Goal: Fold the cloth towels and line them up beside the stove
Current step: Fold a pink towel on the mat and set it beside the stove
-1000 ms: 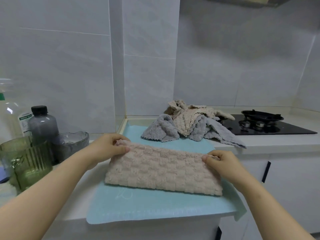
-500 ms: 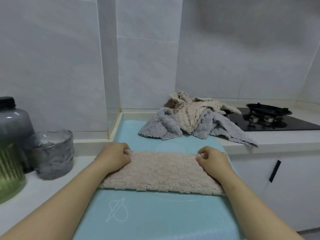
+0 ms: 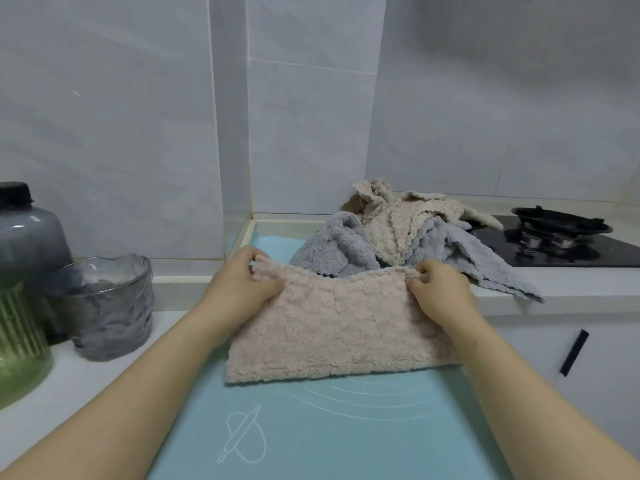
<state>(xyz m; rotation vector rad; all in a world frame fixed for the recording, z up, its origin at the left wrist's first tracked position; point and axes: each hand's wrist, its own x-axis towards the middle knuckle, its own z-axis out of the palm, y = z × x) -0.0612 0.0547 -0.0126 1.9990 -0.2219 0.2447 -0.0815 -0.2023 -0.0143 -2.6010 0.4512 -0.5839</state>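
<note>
A person's left hand (image 3: 242,285) and right hand (image 3: 441,289) lift the far edge of a pink towel (image 3: 343,327) off a pale blue mat (image 3: 346,427); half a second ago the same towel lay flat under both hands; its top edge now hangs raised and sagging between them, while its near edge still rests on the mat. The left fingers (image 3: 254,253) are clamped on the towel's upper left corner; the right fingers (image 3: 424,266) are pinched tight on the upper right corner. The view has also drawn closer and lower than before, so that the rolling-pin outline printed on the mat shows near the bottom.

On the white counter (image 3: 69,393) at far left stands a smoky grey jar (image 3: 27,237) with a black lid; in front of it is a ribbed green glass container (image 3: 17,348), cut off by the frame; just beside that sits a dark crinkled glass cup (image 3: 104,306). Behind the lifted towel lies a loose pile of towels (image 3: 398,233), grey and beige, unfolded; one grey corner trails over the counter's front edge. To the right is the black stove (image 3: 561,237) with one burner in view; the pile's right side overlaps its left edge. Below it, a white cabinet door carries a black handle (image 3: 575,353). Pale grey tiled walls (image 3: 311,133) meet in a corner behind the mat.
</note>
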